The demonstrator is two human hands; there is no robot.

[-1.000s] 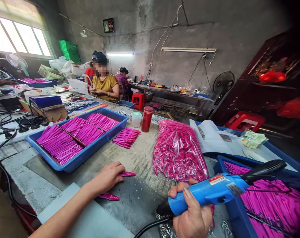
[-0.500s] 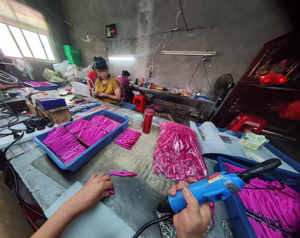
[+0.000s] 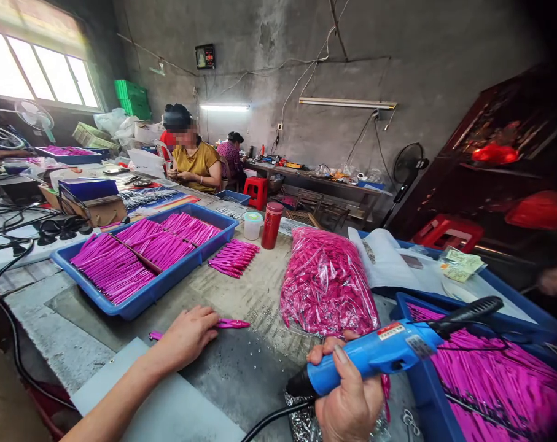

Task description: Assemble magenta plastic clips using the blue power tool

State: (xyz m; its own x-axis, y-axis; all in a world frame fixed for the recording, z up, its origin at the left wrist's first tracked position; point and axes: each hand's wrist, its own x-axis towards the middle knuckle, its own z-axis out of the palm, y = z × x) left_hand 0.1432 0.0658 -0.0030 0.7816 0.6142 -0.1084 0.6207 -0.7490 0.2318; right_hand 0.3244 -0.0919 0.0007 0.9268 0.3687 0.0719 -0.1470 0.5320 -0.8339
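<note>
My left hand (image 3: 188, 334) lies on the worktable (image 3: 241, 368) over two pink plastic pieces; one pink piece (image 3: 232, 323) pokes out past my fingers, and the end of another (image 3: 155, 336) shows on the left. My right hand (image 3: 349, 399) grips a blue electric screwdriver (image 3: 384, 355) with a black tip pointing right and a black cord trailing from its back end. A bag of small silver screws (image 3: 308, 420) lies under that hand.
A blue tray of magenta pieces (image 3: 140, 258) sits at left, another blue tray (image 3: 490, 380) at right. A clear bag of pink parts (image 3: 327, 282), a loose pink pile (image 3: 234, 256), a red bottle (image 3: 271, 224) and a plastic cup (image 3: 253, 224) stand between. Co-workers (image 3: 193, 159) sit behind.
My left hand went from the far pink piece back to the near one, then forward again, and now covers both. The screwdriver in my right hand stayed almost still.
</note>
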